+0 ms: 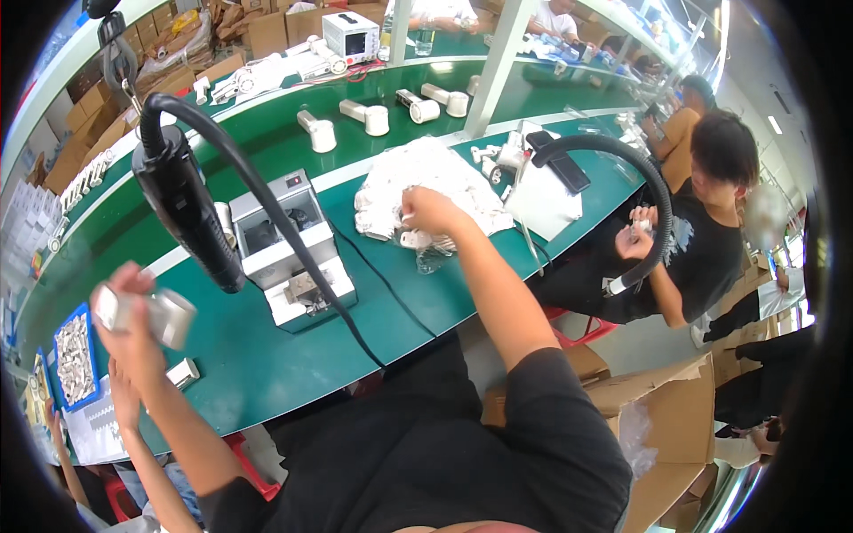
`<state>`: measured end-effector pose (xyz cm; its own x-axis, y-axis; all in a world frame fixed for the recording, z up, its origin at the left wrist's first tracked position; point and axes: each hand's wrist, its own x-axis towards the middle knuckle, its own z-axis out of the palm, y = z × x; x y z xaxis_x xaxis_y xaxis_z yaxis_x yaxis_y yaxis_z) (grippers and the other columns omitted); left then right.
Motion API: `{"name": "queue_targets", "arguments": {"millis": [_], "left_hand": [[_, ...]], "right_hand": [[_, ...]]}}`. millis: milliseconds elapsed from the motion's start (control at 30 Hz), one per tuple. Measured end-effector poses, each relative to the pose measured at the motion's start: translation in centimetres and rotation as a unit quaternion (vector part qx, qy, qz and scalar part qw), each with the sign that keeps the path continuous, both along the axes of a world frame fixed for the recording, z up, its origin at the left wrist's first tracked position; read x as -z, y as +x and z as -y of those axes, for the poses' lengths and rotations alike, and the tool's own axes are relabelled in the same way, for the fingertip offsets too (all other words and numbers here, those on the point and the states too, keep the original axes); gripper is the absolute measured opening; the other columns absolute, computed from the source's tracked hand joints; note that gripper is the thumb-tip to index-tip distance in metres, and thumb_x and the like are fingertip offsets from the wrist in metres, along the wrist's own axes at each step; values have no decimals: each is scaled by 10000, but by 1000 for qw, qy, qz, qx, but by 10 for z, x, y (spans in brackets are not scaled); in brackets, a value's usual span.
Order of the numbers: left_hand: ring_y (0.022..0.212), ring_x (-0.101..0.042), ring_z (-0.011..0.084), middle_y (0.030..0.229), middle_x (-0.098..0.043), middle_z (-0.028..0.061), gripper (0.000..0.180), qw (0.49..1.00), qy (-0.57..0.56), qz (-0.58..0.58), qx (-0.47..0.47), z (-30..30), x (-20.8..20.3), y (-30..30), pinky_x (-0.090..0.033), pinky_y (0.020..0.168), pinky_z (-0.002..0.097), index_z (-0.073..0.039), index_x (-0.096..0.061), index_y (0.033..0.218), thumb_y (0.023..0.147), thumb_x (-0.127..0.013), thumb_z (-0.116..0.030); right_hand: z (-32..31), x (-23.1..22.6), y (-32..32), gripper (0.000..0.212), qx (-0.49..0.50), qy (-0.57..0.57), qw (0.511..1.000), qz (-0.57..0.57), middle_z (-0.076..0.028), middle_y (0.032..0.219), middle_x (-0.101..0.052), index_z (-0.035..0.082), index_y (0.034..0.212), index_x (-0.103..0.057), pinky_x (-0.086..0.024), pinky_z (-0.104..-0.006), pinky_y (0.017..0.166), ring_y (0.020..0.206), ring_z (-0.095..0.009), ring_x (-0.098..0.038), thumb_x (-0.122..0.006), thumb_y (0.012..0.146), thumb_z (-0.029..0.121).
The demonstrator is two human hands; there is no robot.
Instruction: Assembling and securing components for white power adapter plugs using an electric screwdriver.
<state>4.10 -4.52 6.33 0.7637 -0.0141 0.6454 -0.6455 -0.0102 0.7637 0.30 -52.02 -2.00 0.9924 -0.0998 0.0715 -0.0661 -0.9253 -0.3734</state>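
On the left, my left hand (138, 333) is closed around a white, hair-dryer-shaped housing (171, 318), lifted above the bench and slightly blurred. My right hand (431, 213) reaches out to a heap of small white plastic parts (391, 178) in a clear bag. Its fingers are curled at the near side of the heap; whatever they pinch is hidden. Between my hands, a black electric screwdriver (187, 209) hangs over the bench. Beside it stands a grey and white screw feeder (298, 240).
Several white housings (364, 115) lie on the green conveyor belt (267, 138) behind the bench. A blue tray (78, 355) of small parts sits at far left, near a co-worker's arm (133, 417). A black flexible hose (657, 195) arches on the right, before a seated person (702, 222).
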Motion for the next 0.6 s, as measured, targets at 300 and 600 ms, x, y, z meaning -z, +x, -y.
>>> {"name": "queue_targets", "arguments": {"millis": [300, 600], "left_hand": [[969, -517, 195, 1078, -494, 119, 597, 953, -14, -201, 229, 87, 80, -120, -415, 862, 326, -1, -310, 1341, 888, -529, -322], [1032, -514, 249, 1160, -455, 155, 736, 957, 94, -119, 247, 110, 96, -118, -407, 894, 331, -15, -286, 1292, 750, -747, -203]], "right_hand": [[-92, -61, -76, 255, 11, 655, 733, 183, -41, 805, -582, 0, 1089, -588, -471, -241, 603, 667, -119, -561, -597, 836, 30], [-194, -43, -96, 141, -41, 732, 676, 78, -82, 813, -625, -15, 895, -588, -481, -244, 660, 731, -121, -597, -647, 767, -35]]}}
